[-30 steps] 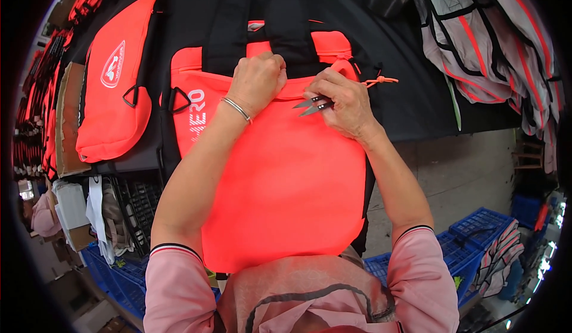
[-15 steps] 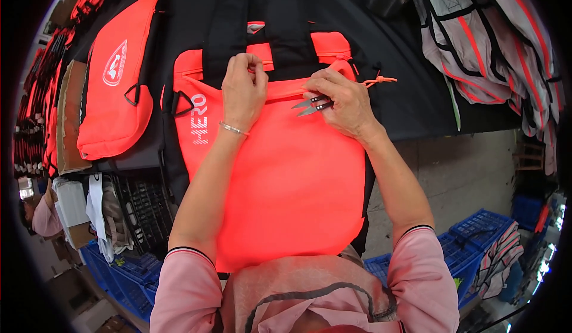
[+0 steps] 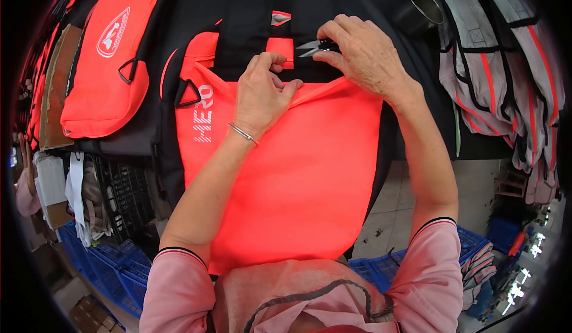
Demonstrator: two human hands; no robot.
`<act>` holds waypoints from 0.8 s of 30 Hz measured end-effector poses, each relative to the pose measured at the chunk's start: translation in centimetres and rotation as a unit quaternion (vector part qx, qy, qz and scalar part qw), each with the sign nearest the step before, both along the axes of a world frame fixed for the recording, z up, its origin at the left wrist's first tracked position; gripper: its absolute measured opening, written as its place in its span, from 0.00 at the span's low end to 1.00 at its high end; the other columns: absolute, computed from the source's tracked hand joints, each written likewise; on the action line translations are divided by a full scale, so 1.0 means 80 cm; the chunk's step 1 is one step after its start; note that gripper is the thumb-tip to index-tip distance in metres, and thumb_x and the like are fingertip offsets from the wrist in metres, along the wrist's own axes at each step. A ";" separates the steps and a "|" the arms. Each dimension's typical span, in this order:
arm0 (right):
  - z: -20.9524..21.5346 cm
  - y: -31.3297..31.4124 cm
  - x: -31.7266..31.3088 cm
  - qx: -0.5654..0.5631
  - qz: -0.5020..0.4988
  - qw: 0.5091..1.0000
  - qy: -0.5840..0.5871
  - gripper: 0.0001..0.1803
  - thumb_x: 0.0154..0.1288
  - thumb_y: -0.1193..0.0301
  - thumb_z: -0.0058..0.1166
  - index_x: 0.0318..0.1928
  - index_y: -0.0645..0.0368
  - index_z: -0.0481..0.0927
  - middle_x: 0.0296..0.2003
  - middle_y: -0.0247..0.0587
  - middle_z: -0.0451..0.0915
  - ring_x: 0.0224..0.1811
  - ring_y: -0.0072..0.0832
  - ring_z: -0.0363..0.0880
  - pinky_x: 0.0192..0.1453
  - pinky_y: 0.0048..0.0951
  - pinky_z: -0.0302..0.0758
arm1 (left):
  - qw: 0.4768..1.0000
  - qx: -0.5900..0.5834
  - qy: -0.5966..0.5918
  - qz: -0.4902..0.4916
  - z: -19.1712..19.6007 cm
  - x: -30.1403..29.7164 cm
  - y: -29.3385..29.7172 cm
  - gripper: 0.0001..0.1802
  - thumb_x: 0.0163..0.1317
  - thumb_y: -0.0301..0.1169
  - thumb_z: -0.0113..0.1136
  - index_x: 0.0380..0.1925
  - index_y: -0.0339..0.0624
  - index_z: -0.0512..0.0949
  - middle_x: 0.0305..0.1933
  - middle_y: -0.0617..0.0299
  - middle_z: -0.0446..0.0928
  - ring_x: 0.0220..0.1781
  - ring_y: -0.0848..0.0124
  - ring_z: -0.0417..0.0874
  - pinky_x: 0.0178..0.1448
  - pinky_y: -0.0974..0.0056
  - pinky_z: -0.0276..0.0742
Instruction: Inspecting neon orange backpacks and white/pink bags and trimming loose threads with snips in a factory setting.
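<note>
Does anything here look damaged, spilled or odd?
Nothing looks spilled or damaged. The top of the orange bag looks crooked beside the left hand, perhaps just from handling; the right hand holds snips.

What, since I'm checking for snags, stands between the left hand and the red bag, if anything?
Nothing visible: the left hand appears to touch the red bag near its upper edge. The snips, in the right hand, are farther up and right in the picture, not between them.
</note>
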State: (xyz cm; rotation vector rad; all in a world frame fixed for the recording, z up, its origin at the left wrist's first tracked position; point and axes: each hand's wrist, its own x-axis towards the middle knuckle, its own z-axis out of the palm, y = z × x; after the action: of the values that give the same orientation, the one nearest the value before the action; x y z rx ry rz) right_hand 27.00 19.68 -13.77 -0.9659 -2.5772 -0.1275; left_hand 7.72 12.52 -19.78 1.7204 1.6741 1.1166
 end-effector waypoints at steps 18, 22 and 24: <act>-0.008 0.032 -0.005 0.001 0.160 0.981 -0.109 0.12 0.59 0.59 0.62 0.33 0.52 0.77 0.33 0.30 0.73 0.40 0.25 0.76 0.47 0.30 0.69 | 1.000 -0.023 -0.009 0.004 0.000 -0.001 0.002 0.21 0.46 0.23 0.76 0.39 0.33 0.76 0.35 0.60 0.75 0.25 0.79 0.79 0.33 0.73 0.79; -0.007 0.038 -0.008 -0.013 0.168 0.980 -0.105 0.12 0.59 0.59 0.63 0.33 0.52 0.77 0.33 0.30 0.73 0.40 0.25 0.76 0.47 0.30 0.69 | 1.000 -0.025 -0.009 0.005 0.002 0.000 0.001 0.21 0.47 0.24 0.76 0.39 0.32 0.76 0.35 0.60 0.75 0.25 0.79 0.79 0.34 0.74 0.79; -0.008 0.039 -0.007 -0.021 0.169 0.979 -0.110 0.12 0.58 0.60 0.64 0.34 0.52 0.77 0.33 0.30 0.73 0.41 0.26 0.76 0.47 0.30 0.69 | 0.999 -0.030 -0.013 0.008 0.002 0.001 0.001 0.21 0.47 0.24 0.76 0.39 0.32 0.76 0.35 0.60 0.75 0.25 0.79 0.79 0.34 0.74 0.79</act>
State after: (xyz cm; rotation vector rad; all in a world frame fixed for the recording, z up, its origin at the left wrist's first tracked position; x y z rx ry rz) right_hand 26.42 22.83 -14.43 -0.5372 -2.9167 -0.0903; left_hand 7.77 12.63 -19.64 1.6523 1.6906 1.0806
